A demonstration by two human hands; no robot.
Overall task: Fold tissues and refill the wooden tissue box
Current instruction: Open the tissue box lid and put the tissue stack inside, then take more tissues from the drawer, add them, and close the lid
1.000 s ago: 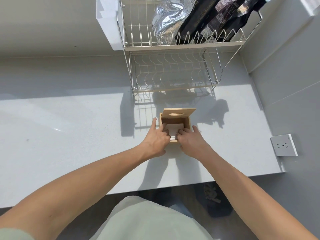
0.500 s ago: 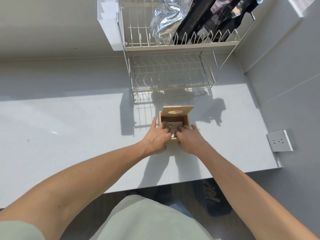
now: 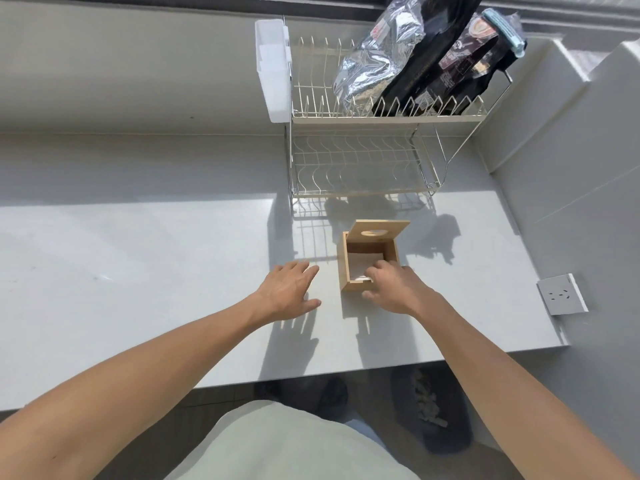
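Note:
A small wooden tissue box (image 3: pixel 393 254) stands open on the white counter (image 3: pixel 138 258). Its lid (image 3: pixel 377 232), with an oval slot, tilts up at the far side. White folded tissue (image 3: pixel 363 263) lies inside. My right hand (image 3: pixel 394 289) rests over the box's near right corner, fingers curled over the rim onto the tissue; whether they pinch it is unclear. My left hand (image 3: pixel 289 292) hovers flat over the counter left of the box, fingers spread, holding nothing.
A two-tier wire dish rack (image 3: pixel 363 157) stands behind the box, with foil and black bags (image 3: pixel 415 60) on its top shelf and a white plastic holder (image 3: pixel 273 71) on its left side. A wall (image 3: pixel 571 174) with a socket (image 3: pixel 561 294) closes the right side. The counter's front edge is near me.
My left hand has come out of the box and moved left over the counter. My right hand stays at the box's near rim. The camera has tilted up.

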